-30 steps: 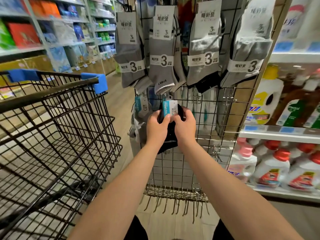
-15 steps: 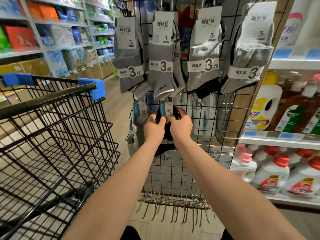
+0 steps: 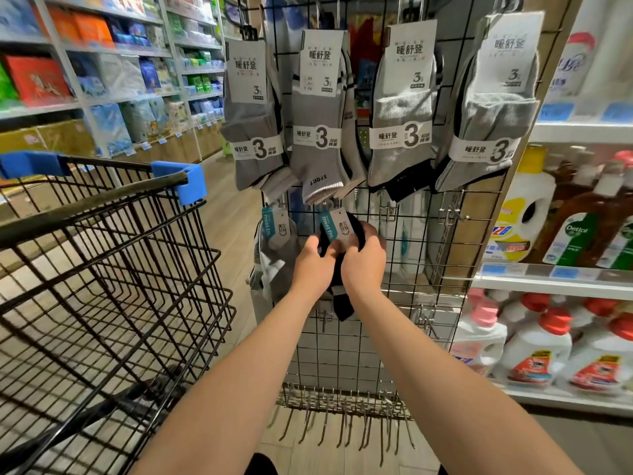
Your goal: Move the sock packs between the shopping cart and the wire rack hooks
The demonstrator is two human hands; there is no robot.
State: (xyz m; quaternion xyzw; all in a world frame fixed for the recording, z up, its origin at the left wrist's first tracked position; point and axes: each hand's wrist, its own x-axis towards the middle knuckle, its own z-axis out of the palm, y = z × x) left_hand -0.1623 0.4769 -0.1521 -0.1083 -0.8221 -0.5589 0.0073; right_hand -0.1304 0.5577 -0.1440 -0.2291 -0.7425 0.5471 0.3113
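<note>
Right now, left to right, all placed against the wire rack (image 3: pixel 442 255)
Cart: black wire shopping cart (image 3: pixel 113 269) with blue corner caps, standing just left of the rack
Pale pack: a light sock pack (image 3: pixel 274 258) with a teal tag hangs at the rack's left edge, just beside the hands
Left hand: the left hand (image 3: pixel 313 269) is up at the rack's middle row, fingers curled onto the left side of the black socks (image 3: pixel 342 303), thumb pressing the card label
Socks: black socks with a teal-and-white tag sit right against the rack face, under the grey three-packs (image 3: pixel 400 111), toe end dangling below the wrists
Right hand: the right hand (image 3: pixel 364 265) wraps the socks' right side, fingers curled over the top
Shelves: detergent bottles (image 3: pixel 534 351) line up right of the rack
</note>
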